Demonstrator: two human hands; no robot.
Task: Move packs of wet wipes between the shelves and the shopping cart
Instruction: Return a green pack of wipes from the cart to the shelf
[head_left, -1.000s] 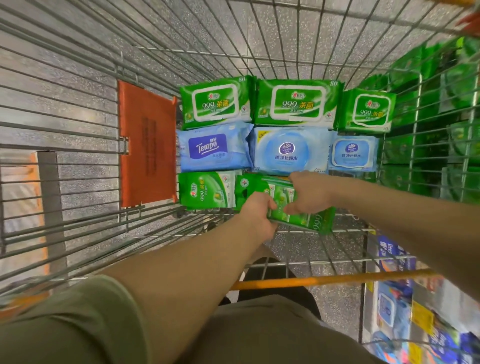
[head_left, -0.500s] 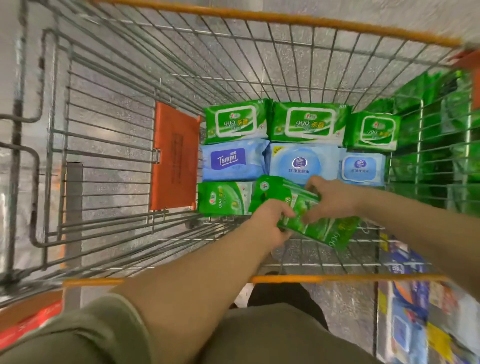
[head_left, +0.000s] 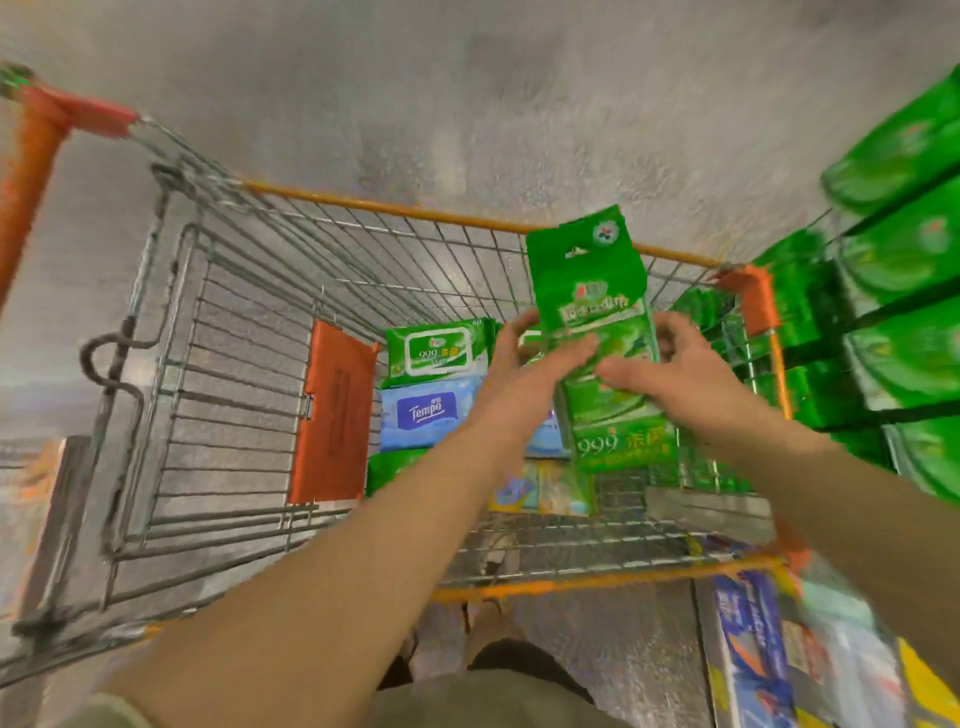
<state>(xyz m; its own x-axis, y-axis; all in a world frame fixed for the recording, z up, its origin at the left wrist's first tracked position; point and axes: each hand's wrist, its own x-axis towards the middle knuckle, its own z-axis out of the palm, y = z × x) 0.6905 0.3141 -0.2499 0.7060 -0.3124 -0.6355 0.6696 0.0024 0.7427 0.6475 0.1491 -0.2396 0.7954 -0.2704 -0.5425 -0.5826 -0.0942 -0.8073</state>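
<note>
A long green multi-pack of wet wipes (head_left: 592, 291) stands nearly upright above the wire shopping cart (head_left: 249, 395), its hang tab on top. My left hand (head_left: 530, 374) grips its left side and my right hand (head_left: 675, 374) grips its right side, thumbs across the front. Below in the cart lie a green 999 pack (head_left: 436, 348), a blue Tempo pack (head_left: 426, 413) and other green and blue packs, partly hidden by my arms.
An orange flap (head_left: 332, 410) stands inside the cart at the left. Shelves at the right hold rows of green packs (head_left: 904, 260). Lower right shelving carries blue and yellow goods (head_left: 769, 660). The cart rim is orange (head_left: 597, 579).
Both hands have lifted the green multi-pack off the cart floor and tipped it upright. The view has tilted upward, showing the cart's far rim and floor beyond.
</note>
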